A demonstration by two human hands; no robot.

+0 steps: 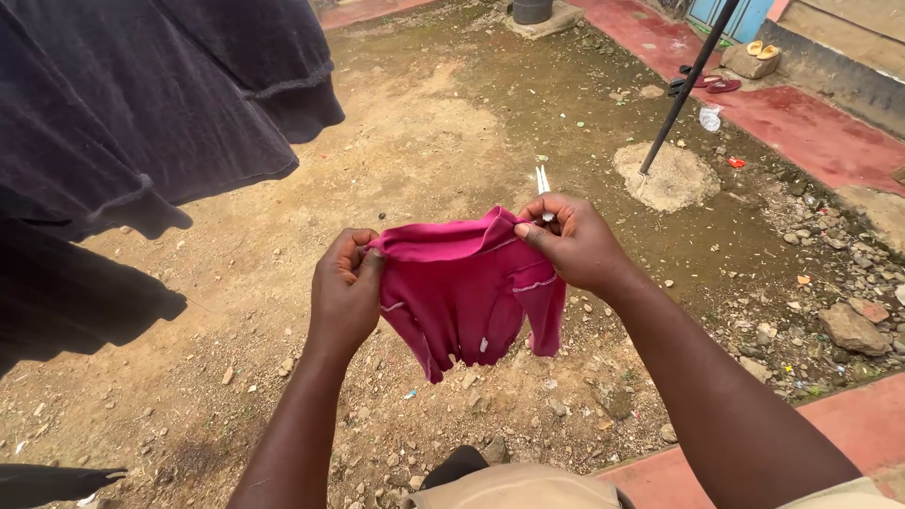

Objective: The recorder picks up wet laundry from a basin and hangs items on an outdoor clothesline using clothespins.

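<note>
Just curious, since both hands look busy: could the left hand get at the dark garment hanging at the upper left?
Probably yes, but not freely: the left hand grips the small pink fabric garment. The dark hanging cloth garment hangs with nothing between.

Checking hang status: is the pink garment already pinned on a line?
No: the pink garment hangs only from the left hand and right hand.

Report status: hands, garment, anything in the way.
Left hand and right hand both grip pink garment by top edge. Right also holds white clothespin. Dark hanging laundry at left, apart.
</note>
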